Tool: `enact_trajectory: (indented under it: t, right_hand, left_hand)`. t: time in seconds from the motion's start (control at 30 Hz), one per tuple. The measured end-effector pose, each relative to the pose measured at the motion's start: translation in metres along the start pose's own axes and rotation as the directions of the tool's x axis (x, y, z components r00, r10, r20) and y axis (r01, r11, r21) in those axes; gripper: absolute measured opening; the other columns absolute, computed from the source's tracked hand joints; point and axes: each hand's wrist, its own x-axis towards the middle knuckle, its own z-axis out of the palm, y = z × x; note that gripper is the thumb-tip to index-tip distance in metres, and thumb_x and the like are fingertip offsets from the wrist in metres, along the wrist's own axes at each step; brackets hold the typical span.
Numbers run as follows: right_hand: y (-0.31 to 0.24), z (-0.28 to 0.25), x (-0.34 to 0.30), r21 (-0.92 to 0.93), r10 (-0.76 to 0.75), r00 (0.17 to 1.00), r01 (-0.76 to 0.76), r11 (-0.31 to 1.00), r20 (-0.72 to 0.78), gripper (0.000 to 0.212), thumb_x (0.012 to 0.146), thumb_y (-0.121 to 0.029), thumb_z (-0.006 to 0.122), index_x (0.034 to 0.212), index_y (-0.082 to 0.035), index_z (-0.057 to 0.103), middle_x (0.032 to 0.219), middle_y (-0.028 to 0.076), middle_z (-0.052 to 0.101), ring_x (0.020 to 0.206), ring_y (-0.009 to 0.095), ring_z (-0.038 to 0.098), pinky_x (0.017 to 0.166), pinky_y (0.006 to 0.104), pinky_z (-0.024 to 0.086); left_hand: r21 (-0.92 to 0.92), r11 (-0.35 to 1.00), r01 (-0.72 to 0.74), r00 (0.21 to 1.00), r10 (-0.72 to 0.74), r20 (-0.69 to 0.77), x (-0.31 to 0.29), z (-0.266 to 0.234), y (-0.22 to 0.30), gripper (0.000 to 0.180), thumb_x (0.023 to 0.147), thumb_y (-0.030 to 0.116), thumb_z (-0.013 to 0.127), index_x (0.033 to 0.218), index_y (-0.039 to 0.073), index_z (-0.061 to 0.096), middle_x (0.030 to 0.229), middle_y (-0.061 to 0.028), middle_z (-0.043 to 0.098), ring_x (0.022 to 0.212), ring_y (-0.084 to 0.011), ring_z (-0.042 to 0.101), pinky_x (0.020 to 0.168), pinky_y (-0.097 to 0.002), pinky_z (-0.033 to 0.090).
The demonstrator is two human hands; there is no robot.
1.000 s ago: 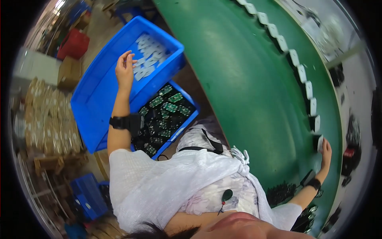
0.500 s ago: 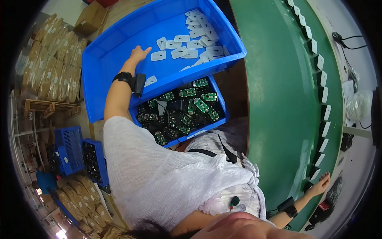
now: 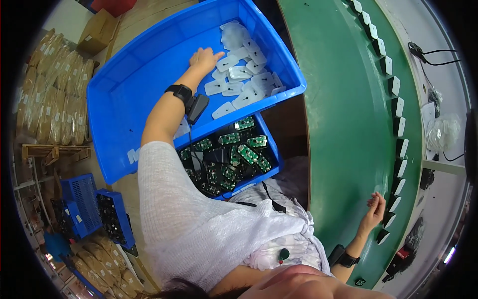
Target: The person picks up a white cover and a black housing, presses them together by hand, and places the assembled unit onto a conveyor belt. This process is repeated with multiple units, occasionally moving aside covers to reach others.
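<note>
Inside the large blue bin [image 3: 134, 74], my left hand [image 3: 204, 61] is at the edge of a heap of white rounded covers [image 3: 239, 73]. Its fingers are apart and I see nothing held in them. Over the green tabletop [image 3: 338, 124], my right hand [image 3: 374, 212] has its fingers curled together, with a faint translucent patch by their tips that I cannot make out. Just right of that hand runs a long line of small devices [image 3: 394, 203], white-topped with black sides.
A smaller blue bin [image 3: 271, 149] full of green circuit boards [image 3: 247, 153] in black housings sits beneath the big bin's near edge. Wrapped brown bundles [image 3: 55, 89], a cardboard box [image 3: 98, 31] and blue crates [image 3: 84, 199] stand at left. Cables [image 3: 433, 57] lie beyond the table.
My left hand has moved right to the white covers. My right hand has come away leftward from the device line, its fingers now curled instead of outstretched. The whole view has shifted slightly.
</note>
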Motion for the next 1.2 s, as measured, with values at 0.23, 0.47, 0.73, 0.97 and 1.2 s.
enact_trajectory:
  t: [0.23, 0.47, 0.73, 0.97, 1.2]
  right_hand:
    - [-0.076, 0.102, -0.02, -0.09, -0.242, 0.932, 0.274, 0.957, 0.27, 0.012, 0.096, -0.002, 0.055, 0.102, 0.0, 0.065, 0.093, 0.008, 0.059, 0.078, 0.015, 0.055, 0.068, 0.0257, 0.045]
    - [-0.076, 0.125, -0.024, -0.245, -0.258, 0.954, 0.29, 0.925, 0.155, 0.012, 0.095, -0.003, 0.057, 0.102, -0.002, 0.067, 0.087, 0.007, 0.056, 0.073, 0.017, 0.049, 0.06, 0.0271, 0.038]
    - [-0.079, 0.133, -0.013, -0.174, -0.201, 0.967, 0.227, 0.958, 0.153, 0.013, 0.098, -0.005, 0.055, 0.104, -0.001, 0.066, 0.077, 0.001, 0.05, 0.065, 0.009, 0.043, 0.058, 0.0234, 0.035]
    - [-0.078, 0.133, -0.014, -0.146, -0.238, 0.959, 0.26, 0.955, 0.152, 0.014, 0.098, -0.006, 0.055, 0.104, -0.001, 0.066, 0.075, 0.001, 0.049, 0.064, 0.009, 0.043, 0.056, 0.024, 0.035]
    - [-0.075, 0.133, -0.014, -0.126, -0.281, 0.949, 0.299, 0.946, 0.141, 0.013, 0.096, -0.004, 0.057, 0.104, -0.002, 0.067, 0.075, 0.002, 0.05, 0.063, 0.011, 0.044, 0.056, 0.0249, 0.035]
  left_hand:
    - [-0.321, 0.935, -0.147, 0.94, 0.031, -0.339, 0.112, 0.018, 0.012, 0.088, 0.081, 0.068, 0.061, 0.146, 0.011, 0.041, 0.148, -0.0198, 0.038, 0.138, -0.0416, 0.033, 0.113, -0.0504, 0.03]
    - [-0.237, 0.968, -0.087, 0.989, 0.054, -0.141, 0.125, 0.008, 0.067, 0.095, 0.077, 0.076, 0.058, 0.145, 0.011, 0.044, 0.147, -0.0161, 0.042, 0.137, -0.039, 0.036, 0.112, -0.0517, 0.031]
    - [-0.198, 0.922, -0.334, 0.942, 0.33, -0.052, 0.07, 0.027, 0.062, 0.086, 0.078, 0.071, 0.062, 0.133, 0.006, 0.056, 0.13, -0.0239, 0.053, 0.113, -0.037, 0.057, 0.096, -0.0425, 0.047]
    - [-0.472, 0.851, -0.229, 0.887, 0.383, 0.26, 0.007, 0.011, 0.083, 0.105, 0.071, 0.064, 0.075, 0.137, -0.01, 0.041, 0.124, -0.0261, 0.059, 0.106, -0.0331, 0.062, 0.087, -0.0403, 0.052]
    - [-0.516, 0.852, -0.087, 0.826, 0.351, 0.44, -0.036, 0.008, 0.104, 0.112, 0.071, 0.067, 0.074, 0.145, -0.005, 0.031, 0.134, -0.0256, 0.053, 0.118, -0.0367, 0.056, 0.083, -0.0459, 0.052]
